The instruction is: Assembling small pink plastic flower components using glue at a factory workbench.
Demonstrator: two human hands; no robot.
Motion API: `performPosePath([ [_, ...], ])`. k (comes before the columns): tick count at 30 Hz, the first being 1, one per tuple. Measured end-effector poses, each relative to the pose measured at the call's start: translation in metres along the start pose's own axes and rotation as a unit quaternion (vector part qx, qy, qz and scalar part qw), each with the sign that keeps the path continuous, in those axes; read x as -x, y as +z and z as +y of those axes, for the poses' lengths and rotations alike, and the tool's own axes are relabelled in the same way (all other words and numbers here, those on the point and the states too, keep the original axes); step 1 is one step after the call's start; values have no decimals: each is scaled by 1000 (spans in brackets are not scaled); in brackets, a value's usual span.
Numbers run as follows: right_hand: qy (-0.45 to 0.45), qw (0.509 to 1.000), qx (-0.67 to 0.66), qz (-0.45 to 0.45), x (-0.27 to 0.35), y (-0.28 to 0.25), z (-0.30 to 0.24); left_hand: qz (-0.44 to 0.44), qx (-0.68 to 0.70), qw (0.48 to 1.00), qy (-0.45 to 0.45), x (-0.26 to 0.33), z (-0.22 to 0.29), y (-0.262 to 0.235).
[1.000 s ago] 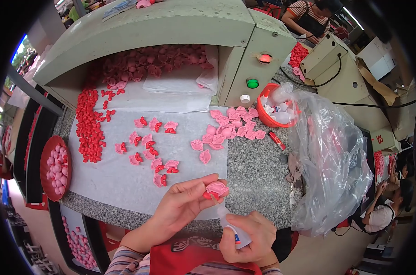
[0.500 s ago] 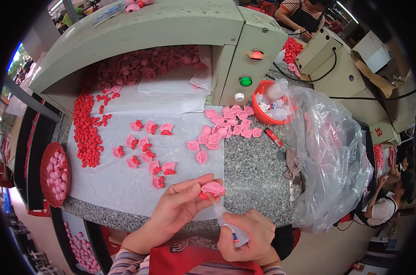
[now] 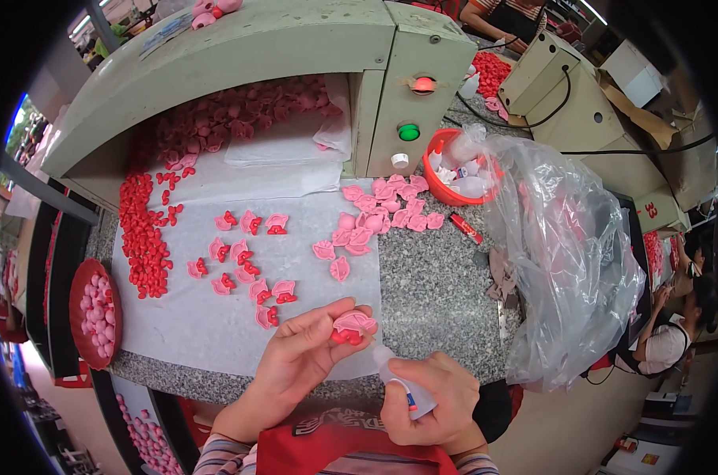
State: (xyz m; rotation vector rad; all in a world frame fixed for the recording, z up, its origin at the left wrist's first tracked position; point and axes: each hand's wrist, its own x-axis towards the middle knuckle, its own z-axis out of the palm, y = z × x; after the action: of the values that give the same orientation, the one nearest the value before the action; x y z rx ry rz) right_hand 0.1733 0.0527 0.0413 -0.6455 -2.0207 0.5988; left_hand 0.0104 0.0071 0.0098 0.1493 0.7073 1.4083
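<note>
Between the thumb and fingers of my left hand (image 3: 300, 352) is a pink shell-shaped piece (image 3: 354, 322), with a red bow-like piece (image 3: 345, 337) against its lower edge. My right hand (image 3: 432, 396) grips a white squeeze bottle (image 3: 402, 380), its narrow nozzle pointing up and left, close to the pink piece; I cannot tell whether the tip touches it. On the white paper (image 3: 185, 324) beyond my hands lie several pink pieces joined with red ones (image 3: 262, 315). A heap of loose pink pieces (image 3: 383, 207) sits to their right, and many small red pieces (image 3: 141, 237) to the left.
A grey-green machine (image 3: 240, 47) with an arched opening stands behind, pink pieces inside it. An orange-red tub (image 3: 463, 196) of bottles, a red tube (image 3: 465, 229) and clear plastic bags (image 3: 565, 269) are on the right. A red bowl (image 3: 80, 332) of pink balls sits left.
My left hand has turned the pink piece slightly, showing more of the red part. The bottle's nozzle has shifted to the right edge of the piece. The whole view has shifted a little.
</note>
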Motion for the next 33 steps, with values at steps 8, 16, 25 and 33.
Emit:
performPosePath([
  [8,-2,1000,-1,22,2,-3,5,2,3,1000,10,-3,-3,-1],
  [16,3,999,-8,32,3,-3,7,-2,27,999,23,-4,-2,-4],
  [25,16,999,-12,38,3,-3,7,10,39,999,20,-3,-1,-2],
  [33,15,999,-12,43,5,-5,7,18,54,998,18,-4,0,-3],
])
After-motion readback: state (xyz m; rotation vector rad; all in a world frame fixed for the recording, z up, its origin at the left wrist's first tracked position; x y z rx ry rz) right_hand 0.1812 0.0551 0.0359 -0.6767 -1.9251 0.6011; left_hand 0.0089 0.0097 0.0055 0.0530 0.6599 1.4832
